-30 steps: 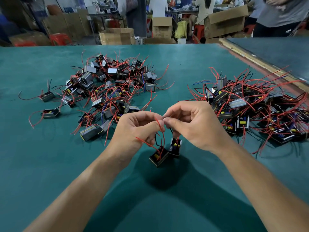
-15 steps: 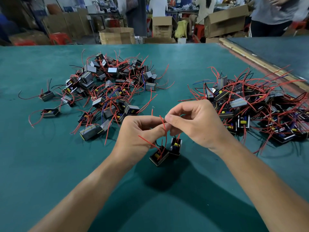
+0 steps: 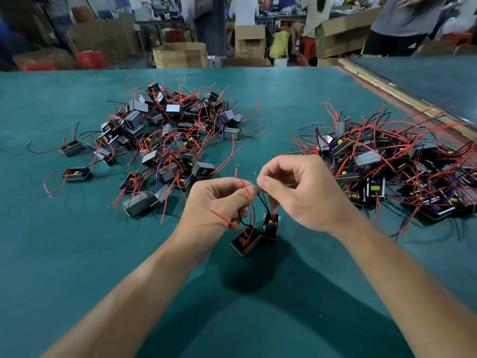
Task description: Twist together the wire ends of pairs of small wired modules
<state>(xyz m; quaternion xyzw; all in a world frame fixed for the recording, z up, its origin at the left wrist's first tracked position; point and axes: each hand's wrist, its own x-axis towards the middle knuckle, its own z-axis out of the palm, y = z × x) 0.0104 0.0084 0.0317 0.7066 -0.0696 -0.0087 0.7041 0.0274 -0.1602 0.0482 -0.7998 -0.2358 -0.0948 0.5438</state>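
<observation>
Modules (image 3: pixel 245 242) — black, yellow-cored, red wires (image 3: pixel 222 217) pinched

A green-covered bench (image 3: pixel 77 254) fills the lower and middle frame, evenly lit. At the upper right, a pale wooden strip (image 3: pixel 402 99) runs diagonally along its edge, with a second green bench (image 3: pixel 426 78) beyond. Behind the far edge, an open cardboard box (image 3: pixel 180 55) stands at upper centre, stacked cartons (image 3: pixel 250 42) just right of it, and a large open carton (image 3: pixel 343 32) further right. Brown boxes (image 3: pixel 108 34) line the upper left, near a red stool (image 3: pixel 93 59). A yellow bag (image 3: pixel 280 45) sits between the cartons. A person in a white top (image 3: pixel 242 10) and another in grey (image 3: pixel 405 19) stand at the top, blurred.
</observation>
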